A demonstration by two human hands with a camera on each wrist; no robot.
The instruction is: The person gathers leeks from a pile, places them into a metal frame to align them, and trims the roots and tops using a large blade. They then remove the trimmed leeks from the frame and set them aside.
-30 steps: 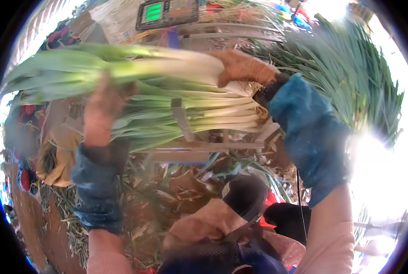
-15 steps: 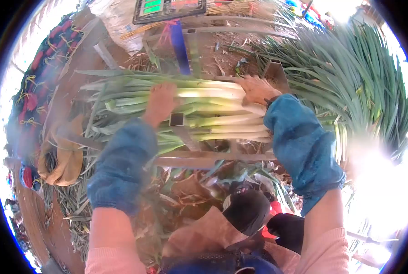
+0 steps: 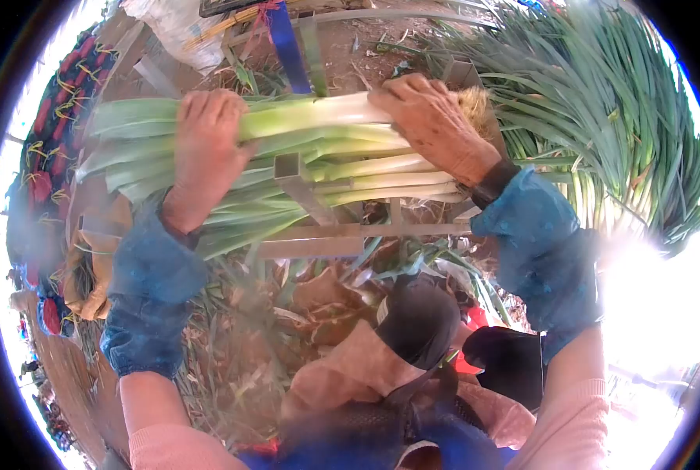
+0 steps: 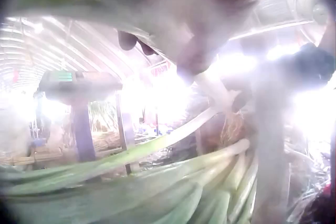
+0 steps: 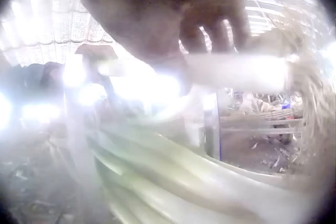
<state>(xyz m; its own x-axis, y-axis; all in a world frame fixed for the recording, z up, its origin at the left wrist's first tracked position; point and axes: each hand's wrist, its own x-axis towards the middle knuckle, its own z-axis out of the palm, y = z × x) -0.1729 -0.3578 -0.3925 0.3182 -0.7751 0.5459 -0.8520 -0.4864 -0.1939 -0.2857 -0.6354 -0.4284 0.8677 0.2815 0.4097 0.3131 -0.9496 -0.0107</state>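
Several leeks (image 3: 358,184) lie side by side in a metal rack, white stems to the right and green leaves to the left. Over their far side, my right hand (image 3: 444,129) grips a thick white leek stem (image 3: 342,110) close to its pale, stringy roots (image 3: 475,110). My left hand (image 3: 209,149) holds the same leek's green leaf part. From the right wrist view, the held stem (image 5: 239,71) sits above the leeks in the rack (image 5: 178,174), fingers curled over it. Glare blurs the left wrist view, where the leeks (image 4: 178,182) spread below my hand.
A square metal post (image 3: 299,184) rises at the rack's near side, and a blue post (image 3: 289,55) stands behind. To the right is a big heap of leeks (image 3: 593,117). A scale with green digits (image 4: 64,77) stands beyond the rack. Scraps litter the ground.
Both hands held leeks raised and blurred, then lowered them onto the others. Since then my left hand has moved left along the leaves, and the held leek has come up off the pile.
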